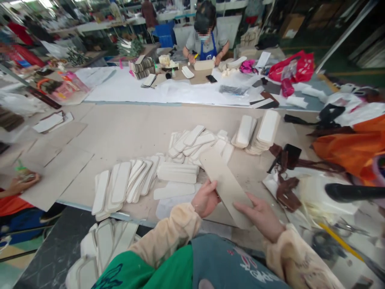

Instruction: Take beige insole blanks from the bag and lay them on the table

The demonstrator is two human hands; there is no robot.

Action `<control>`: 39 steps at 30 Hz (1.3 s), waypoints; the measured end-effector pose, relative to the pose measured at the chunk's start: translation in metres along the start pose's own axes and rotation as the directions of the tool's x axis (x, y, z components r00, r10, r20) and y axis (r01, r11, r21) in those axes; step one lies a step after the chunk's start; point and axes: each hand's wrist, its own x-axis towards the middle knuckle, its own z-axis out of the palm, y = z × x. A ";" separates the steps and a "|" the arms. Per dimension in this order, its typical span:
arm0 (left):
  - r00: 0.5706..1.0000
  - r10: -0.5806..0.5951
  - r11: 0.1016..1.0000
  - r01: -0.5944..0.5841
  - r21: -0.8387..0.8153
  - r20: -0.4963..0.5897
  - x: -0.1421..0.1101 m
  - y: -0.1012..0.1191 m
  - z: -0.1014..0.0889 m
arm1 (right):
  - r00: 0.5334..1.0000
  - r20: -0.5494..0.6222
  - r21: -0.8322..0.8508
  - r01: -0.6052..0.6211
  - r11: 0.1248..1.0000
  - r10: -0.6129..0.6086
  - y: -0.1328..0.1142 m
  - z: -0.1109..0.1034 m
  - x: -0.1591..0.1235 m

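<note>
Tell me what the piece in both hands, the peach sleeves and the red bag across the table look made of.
Beige piece: probably stiff board or a leather-like sheet, matte; its edges run straight, without visible sag.
Peach sleeves: likely plush fabric, soft and dull; they bunch into rounded folds.
Red bag: apparently thin plastic, perhaps shiny; it crumples loosely; pale patches could be glare or print.

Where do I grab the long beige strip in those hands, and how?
Probably pinch the long beige strip by its two long edges, one hand from each side, because it looks long and flat. The left hand has the left edge; the right hand holds the other side, nearer the close end.
</note>
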 end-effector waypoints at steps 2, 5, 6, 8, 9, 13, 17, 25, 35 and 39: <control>0.999 0.048 0.996 -0.050 -0.070 -0.020 -0.007 0.001 0.012 | 1.000 0.002 -0.039 0.005 0.999 -0.005 0.005 0.001 -0.009; 0.997 0.061 0.993 -0.066 -0.101 -0.053 -0.015 0.004 0.023 | 0.983 -0.111 -0.308 0.108 0.945 -0.149 0.013 0.001 -0.023; 0.997 0.065 0.992 -0.070 -0.107 -0.052 -0.017 0.003 0.025 | 0.962 -0.146 -0.436 0.149 0.888 -0.233 0.015 0.001 -0.028; 0.995 0.080 0.989 -0.087 -0.121 -0.061 -0.021 -0.002 0.029 | 0.913 -0.159 -0.647 0.190 0.738 -0.375 0.018 0.005 -0.037; 0.993 0.087 0.987 -0.097 -0.131 -0.082 -0.023 -0.006 0.032 | 0.894 -0.148 -0.717 0.198 0.668 -0.424 0.018 0.007 -0.042; 0.978 0.083 0.982 -0.113 -0.154 -0.192 -0.027 -0.015 0.045 | 0.844 -0.104 -0.824 0.224 0.521 -0.526 0.020 0.017 -0.057; 0.986 0.087 0.980 -0.110 -0.166 -0.145 -0.033 -0.015 0.057 | 0.859 -0.043 -0.756 0.306 0.579 -0.510 0.014 0.012 -0.070; 0.999 0.043 0.981 -0.046 -0.189 -0.023 -0.044 -0.016 0.057 | 0.950 -0.068 -0.411 0.252 0.876 -0.305 -0.005 0.001 -0.073; 0.992 0.059 0.975 -0.033 -0.218 0.114 -0.049 -0.014 0.034 | 0.983 -0.090 -0.228 0.134 0.964 -0.158 -0.012 -0.009 -0.069; 0.987 0.068 0.970 -0.031 -0.241 0.148 -0.049 -0.015 0.027 | 0.986 -0.126 -0.120 0.093 0.988 -0.108 -0.001 -0.015 -0.066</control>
